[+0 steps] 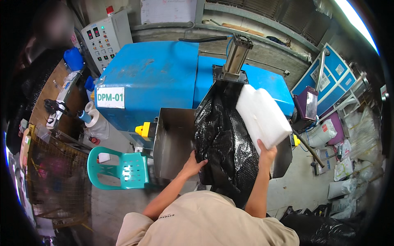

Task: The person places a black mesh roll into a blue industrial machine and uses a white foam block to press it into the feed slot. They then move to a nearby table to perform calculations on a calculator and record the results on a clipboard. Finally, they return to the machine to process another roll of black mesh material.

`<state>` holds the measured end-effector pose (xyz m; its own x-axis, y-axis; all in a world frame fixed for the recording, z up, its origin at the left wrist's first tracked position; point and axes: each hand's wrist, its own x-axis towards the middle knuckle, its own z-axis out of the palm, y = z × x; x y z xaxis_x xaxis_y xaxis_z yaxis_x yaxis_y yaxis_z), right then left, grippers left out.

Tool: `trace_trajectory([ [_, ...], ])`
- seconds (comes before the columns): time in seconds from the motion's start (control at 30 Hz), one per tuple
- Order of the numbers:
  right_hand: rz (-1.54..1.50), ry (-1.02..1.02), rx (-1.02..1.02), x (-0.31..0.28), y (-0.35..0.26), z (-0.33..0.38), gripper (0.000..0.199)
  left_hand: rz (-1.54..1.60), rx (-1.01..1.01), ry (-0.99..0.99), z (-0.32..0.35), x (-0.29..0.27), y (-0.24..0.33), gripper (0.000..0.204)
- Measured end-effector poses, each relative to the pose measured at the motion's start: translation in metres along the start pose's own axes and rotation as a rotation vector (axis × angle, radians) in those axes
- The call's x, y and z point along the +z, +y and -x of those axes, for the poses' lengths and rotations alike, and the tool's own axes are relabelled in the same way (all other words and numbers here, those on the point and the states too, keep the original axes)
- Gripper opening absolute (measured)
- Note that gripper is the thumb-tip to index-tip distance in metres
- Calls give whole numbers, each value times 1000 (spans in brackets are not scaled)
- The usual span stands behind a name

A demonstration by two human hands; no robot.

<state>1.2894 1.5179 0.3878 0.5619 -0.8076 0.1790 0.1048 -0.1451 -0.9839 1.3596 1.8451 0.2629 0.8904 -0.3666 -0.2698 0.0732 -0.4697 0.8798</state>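
A thick white foam block (262, 117) slants across the right side of the metal hopper (175, 139). My right hand (267, 153) grips its lower end, with the thumb up along the near side. Crinkled, shiny black plastic sheeting (223, 139) fills the middle of the hopper and hangs down toward my body. At the left edge of that sheeting is my left hand (193, 166), thumb pointing right against the plastic and some fingers partly hidden. It appears to hold the edge there.
Behind the hopper stands a blue machine (152, 69) with a metal cylinder (238, 57) on top. A green plastic chair (133, 168) is at the left, near a control cabinet (102, 39). Black plastic (316, 225) lies on the floor at lower right. Another person stands at far left.
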Motion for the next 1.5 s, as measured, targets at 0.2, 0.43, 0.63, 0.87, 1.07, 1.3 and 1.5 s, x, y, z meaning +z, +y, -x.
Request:
trace_trajectory([
  [0.2,-84,178,-50,-56,-50,61,58,-58,-146,-300,60,-35,-29,111],
  [0.43,-189,129,-84,-5,-61,93,61,-123,-108,-478,121,-70,-89,96],
  [0.63,-193,-238,-268,132,-74,70,49,-33,-164,-274,159,-112,-119,93],
  [0.87,292,-450,-1074,374,-112,50,64,132,-357,158,220,-146,-157,87],
  [1.07,552,-629,-1400,534,-7,-49,53,373,-503,403,293,-162,-157,93],
  [1.3,970,-942,-1138,636,16,-58,77,596,-589,554,362,-196,-220,94],
  [1.5,1467,-712,-603,651,-35,48,88,562,-615,656,440,-262,-307,95],
])
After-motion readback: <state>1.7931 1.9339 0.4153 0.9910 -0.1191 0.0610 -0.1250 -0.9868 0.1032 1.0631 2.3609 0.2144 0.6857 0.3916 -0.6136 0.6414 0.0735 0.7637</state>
